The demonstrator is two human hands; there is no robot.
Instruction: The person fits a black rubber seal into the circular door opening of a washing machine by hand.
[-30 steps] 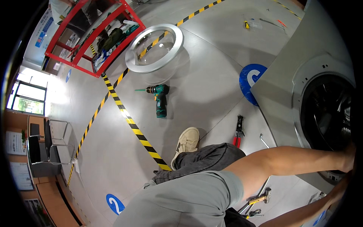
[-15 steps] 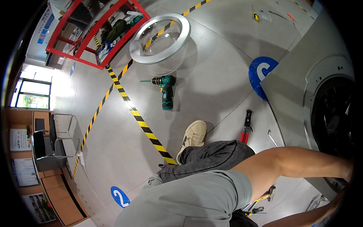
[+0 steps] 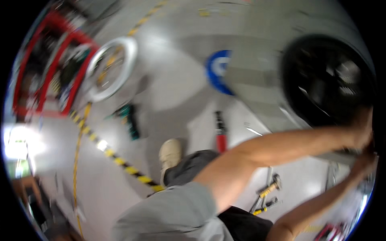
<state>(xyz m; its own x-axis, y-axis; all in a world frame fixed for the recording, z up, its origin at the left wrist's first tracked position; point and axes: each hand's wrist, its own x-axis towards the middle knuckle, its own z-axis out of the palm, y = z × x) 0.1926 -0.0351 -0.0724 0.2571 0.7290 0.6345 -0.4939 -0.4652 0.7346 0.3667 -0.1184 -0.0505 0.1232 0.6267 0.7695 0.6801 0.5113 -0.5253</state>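
Both arms stretch to the right, toward a grey front-loading washing machine (image 3: 257,52) with a dark round door opening (image 3: 309,96). My left hand (image 3: 363,126) is at the lower edge of that opening, near the picture's dark rim. Just below it is my right hand (image 3: 365,160), close to the left one. Motion blur and the rim hide the fingers of both hands, and whether they hold anything does not show.
Red-handled pliers (image 3: 220,132), a green cordless drill (image 3: 129,120), a hammer (image 3: 271,186) and a screwdriver (image 3: 265,207) lie on the floor. Farther left are a round door ring (image 3: 132,52) and a red tool cart (image 3: 46,88). Striped tape (image 3: 130,170) crosses the floor.
My view has swung to the right, so the floor things shift left and more of the machine's opening shows. Both hands now appear close together by its lower edge.
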